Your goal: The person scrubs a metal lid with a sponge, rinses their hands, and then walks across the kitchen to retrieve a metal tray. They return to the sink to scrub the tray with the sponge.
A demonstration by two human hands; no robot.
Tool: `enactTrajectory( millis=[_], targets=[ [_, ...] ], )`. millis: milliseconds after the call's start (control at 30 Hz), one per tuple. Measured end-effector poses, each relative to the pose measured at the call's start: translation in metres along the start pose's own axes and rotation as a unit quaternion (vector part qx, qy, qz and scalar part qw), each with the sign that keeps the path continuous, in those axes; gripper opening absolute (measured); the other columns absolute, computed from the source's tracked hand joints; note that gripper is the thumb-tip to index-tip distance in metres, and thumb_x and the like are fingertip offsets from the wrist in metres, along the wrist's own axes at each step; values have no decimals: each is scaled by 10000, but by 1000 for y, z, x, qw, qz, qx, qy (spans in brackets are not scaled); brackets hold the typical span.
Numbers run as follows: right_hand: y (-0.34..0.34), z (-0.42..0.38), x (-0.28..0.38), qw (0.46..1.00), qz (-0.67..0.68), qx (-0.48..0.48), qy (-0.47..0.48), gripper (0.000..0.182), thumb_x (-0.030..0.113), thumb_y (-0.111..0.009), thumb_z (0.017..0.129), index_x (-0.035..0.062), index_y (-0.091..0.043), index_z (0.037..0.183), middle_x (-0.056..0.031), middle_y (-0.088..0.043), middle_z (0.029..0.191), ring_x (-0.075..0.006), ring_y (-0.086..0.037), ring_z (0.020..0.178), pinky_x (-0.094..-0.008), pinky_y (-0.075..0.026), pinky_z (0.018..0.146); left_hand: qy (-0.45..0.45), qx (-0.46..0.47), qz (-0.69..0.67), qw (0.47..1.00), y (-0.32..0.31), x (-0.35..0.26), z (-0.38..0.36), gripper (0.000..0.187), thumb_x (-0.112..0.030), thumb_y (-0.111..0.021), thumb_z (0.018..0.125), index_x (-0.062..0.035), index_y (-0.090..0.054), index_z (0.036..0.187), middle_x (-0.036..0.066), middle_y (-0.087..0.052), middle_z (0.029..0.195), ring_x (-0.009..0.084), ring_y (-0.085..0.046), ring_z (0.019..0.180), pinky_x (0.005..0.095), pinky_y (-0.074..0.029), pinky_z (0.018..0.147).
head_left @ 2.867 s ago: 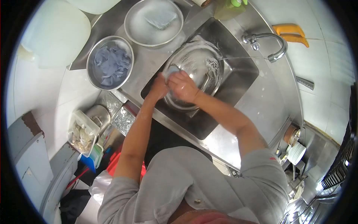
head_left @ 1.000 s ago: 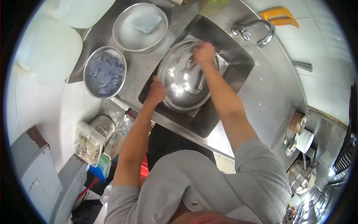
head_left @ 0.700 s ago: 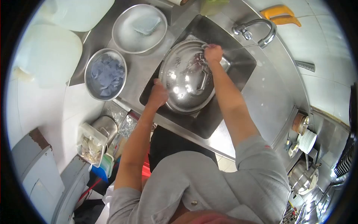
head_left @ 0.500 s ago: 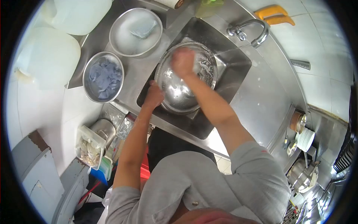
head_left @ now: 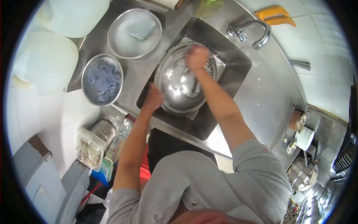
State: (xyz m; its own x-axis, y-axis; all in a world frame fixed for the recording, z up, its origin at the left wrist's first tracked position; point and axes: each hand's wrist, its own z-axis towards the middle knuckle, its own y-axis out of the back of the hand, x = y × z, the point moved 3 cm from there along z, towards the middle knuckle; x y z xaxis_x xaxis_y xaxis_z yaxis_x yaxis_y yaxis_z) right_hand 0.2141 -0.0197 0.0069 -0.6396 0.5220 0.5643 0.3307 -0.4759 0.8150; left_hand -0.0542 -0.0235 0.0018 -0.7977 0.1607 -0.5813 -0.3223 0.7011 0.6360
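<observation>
A large round metal bowl [head_left: 173,84] with wet, sudsy patches lies tilted in the sink [head_left: 235,71]. My left hand [head_left: 153,98] grips the bowl's left rim, its fingers wrapped round the edge. Over the upper right part of the bowl is my right hand [head_left: 197,56], blurred by motion, fingers curled; whether it holds anything is hidden. A thin stream of water runs from the faucet [head_left: 257,33] towards the bowl.
Left of the sink stand a basin of suds [head_left: 130,44] with a scrubbing pad [head_left: 142,30] and a bowl of grey-blue cloths [head_left: 104,79]. Big plastic jugs [head_left: 46,61] are further left. A yellow-handled tool [head_left: 276,15] lies behind the faucet.
My right hand has moved right across the bowl, towards its upper right edge. My left hand stays at the left rim.
</observation>
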Motion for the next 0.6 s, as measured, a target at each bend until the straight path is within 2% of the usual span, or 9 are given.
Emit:
enactTrajectory(
  millis=[67,100,200,233,300,367,433,533,600],
  targets=[
    [-37,-32,29,964,105,-69,233,125,127,-665,635,95,-706,748,-116,-706,814,-332,-655,782,-408,-517,785,16,11,7,1000,1,3,4,522,-96,-604,851,118,-245,1163,391,-611,969,500,-629,953,520,-527,816],
    [7,-49,78,953,1,-65,297,74,85,-645,668,81,-691,726,-126,-694,814,-350,-634,742,-455,-506,728,22,17,-19,999,2,3,5,518,-95,-605,850,118,-250,1162,399,-607,979,504,-624,965,522,-524,825],
    [12,-21,33,928,127,-96,338,62,83,-625,703,73,-684,718,-133,-700,837,-355,-637,710,-466,-519,691,20,15,2,1000,8,-5,4,521,-98,-591,854,144,-277,1191,388,-607,971,508,-614,977,513,-508,858],
    [5,-6,0,976,36,-103,191,127,133,-628,736,53,-717,777,-161,-720,866,-370,-682,767,-458,-555,730,7,10,4,1000,12,-11,1,497,-106,-584,853,134,-293,1177,381,-612,967,505,-617,967,523,-507,852],
    [-2,23,-67,993,-1,50,-108,192,202,-631,745,82,-757,827,-200,-709,925,-372,-691,893,-439,-559,796,-24,-7,9,1000,21,-33,6,451,-121,-570,851,114,-325,1148,367,-623,960,499,-623,947,542,-505,838],
    [-5,17,-108,978,-107,69,-163,244,250,-593,782,66,-743,837,-207,-701,923,-383,-683,903,-453,-555,802,-57,-43,33,997,28,-51,14,420,-135,-556,855,109,-364,1138,345,-632,941,494,-627,929,542,-505,829],
    [-15,6,-138,974,-99,37,-201,256,255,-576,786,73,-748,838,-207,-703,925,-383,-685,902,-457,-551,813,-115,-68,75,988,29,-50,37,372,-155,-544,867,87,-426,1124,311,-645,917,486,-634,898,534,-511,808],
    [-30,2,-173,969,-152,49,-187,284,270,-545,806,83,-754,855,-203,-706,931,-385,-684,907,-464,-541,841,-26,-36,40,998,46,-88,39,353,-181,-532,885,73,-444,1114,329,-634,973,482,-626,931,533,-500,836],
    [-32,21,-190,967,-183,59,-165,307,284,-525,822,88,-756,873,-200,-708,931,-385,-684,914,-467,-536,853,-24,-76,-74,994,34,-72,22,374,-180,-538,900,80,-452,1154,343,-617,1017,469,-611,1006,517,-481,879]
  ],
)
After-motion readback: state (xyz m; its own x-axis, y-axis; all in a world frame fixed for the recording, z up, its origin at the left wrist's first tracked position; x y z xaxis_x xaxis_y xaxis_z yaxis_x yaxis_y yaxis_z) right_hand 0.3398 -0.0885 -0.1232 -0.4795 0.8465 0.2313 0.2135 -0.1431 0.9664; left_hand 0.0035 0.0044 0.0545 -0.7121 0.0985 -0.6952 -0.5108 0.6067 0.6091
